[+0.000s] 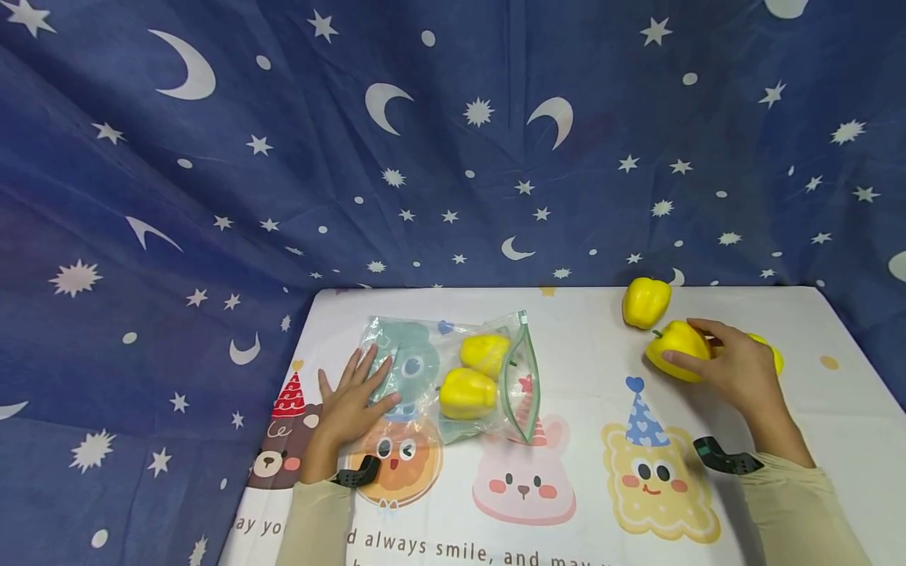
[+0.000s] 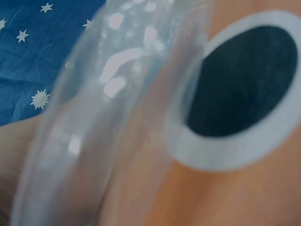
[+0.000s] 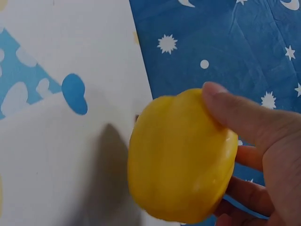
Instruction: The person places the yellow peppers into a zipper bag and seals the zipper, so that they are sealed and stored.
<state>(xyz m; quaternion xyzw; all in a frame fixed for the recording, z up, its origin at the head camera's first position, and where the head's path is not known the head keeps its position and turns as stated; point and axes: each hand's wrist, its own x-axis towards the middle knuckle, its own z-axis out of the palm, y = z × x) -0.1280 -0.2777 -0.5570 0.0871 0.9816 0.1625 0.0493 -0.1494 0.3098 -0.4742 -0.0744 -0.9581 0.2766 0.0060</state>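
Note:
A yellow bell pepper (image 1: 677, 351) with a green stem is held in my right hand (image 1: 739, 373), thumb on the near side and fingers round the back. In the right wrist view the same bell pepper (image 3: 181, 157) fills the middle, with its shadow on the tablecloth. My left hand (image 1: 357, 405) rests with spread fingers on the closed end of a clear zip bag (image 1: 418, 338). Inside the bag lie two yellow bell peppers (image 1: 467, 393), and its green-edged mouth (image 1: 535, 385) gapes toward the right. The bag's clear plastic (image 2: 94, 117) looms blurred in the left wrist view.
Another yellow bell pepper (image 1: 646, 303) stands at the table's back edge. One more yellow bell pepper (image 1: 771, 354) is partly hidden behind my right hand. The white tablecloth (image 1: 587, 479) carries cartoon prints, and a blue starry curtain (image 1: 453, 141) hangs behind and at the left.

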